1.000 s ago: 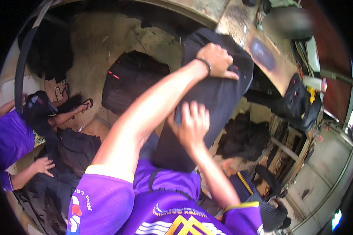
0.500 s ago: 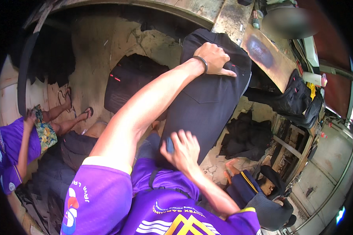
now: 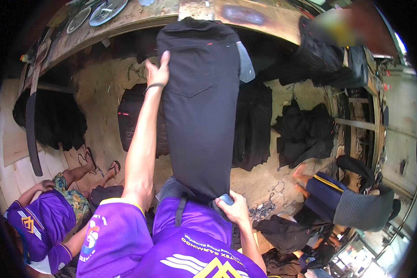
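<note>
A folded pair of black trousers (image 3: pixel 199 111) stretches away from my lap, its waist end by the wooden bench's edge. A back pocket seam, a small red tag and a pale grey flap at the right edge show on it. My left hand (image 3: pixel 157 74), with a dark wristband, lies along the left edge near the waist end, thumb and fingers apart. At the near right corner my right hand (image 3: pixel 236 209) closes round a small blue object (image 3: pixel 226 199), its kind unclear, and touches the cloth. Whether these fingers also pinch the cloth is hidden.
Stacks of dark garments (image 3: pixel 252 125) and a black heap (image 3: pixel 306 134) lie on the floor. The wooden bench (image 3: pixel 148 17) runs along the far side. A person in purple (image 3: pixel 46 217) sits at left; another in a grey striped top (image 3: pixel 361 208) is at right.
My left hand has slid from on top of the trousers to their left edge. My right hand has moved right to the near corner. The view has turned, and the trousers lie straighter.
</note>
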Available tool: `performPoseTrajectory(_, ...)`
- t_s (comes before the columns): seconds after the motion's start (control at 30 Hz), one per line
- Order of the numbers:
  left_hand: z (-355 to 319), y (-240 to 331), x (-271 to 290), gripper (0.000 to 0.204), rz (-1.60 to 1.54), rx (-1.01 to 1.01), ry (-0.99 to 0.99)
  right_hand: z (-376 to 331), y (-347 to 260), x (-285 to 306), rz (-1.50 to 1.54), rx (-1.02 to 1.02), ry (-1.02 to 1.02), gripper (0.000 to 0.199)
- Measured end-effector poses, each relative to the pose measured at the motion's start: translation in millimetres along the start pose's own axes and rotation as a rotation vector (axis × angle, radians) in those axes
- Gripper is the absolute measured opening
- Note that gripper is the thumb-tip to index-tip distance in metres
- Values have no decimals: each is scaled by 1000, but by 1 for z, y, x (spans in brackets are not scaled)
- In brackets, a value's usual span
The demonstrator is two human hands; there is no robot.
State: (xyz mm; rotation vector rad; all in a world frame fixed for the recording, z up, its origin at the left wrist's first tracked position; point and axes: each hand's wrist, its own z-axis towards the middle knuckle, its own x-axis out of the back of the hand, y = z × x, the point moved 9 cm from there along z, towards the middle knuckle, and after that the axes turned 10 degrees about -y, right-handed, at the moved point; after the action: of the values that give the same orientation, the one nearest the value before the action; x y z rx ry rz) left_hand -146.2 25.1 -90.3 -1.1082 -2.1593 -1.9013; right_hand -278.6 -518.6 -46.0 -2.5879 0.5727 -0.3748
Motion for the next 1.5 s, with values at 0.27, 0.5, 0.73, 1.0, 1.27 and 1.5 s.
performPoseTrajectory(0.27,-255,-91,48,46,428,-569,-155,-35,109,-6,-238,-215,80,67)
performPoseTrajectory(0.5,-199,-73,161,48,261,-280,-56,-35,-59,6,-278,480,162,95)
performPoseTrajectory(0.73,-309,44,74,58,539,-982,-385,22,-120,49,203,455,284,115)
performPoseTrajectory(1.0,-197,42,-12,113,848,-896,-461,136,-178,144,383,520,342,60)
performPoseTrajectory(1.27,9,157,-101,133,1138,-862,-414,254,-362,250,625,556,416,42)
performPoseTrajectory(1.5,6,186,-96,132,677,-1230,-362,96,-385,114,-282,1065,727,53)
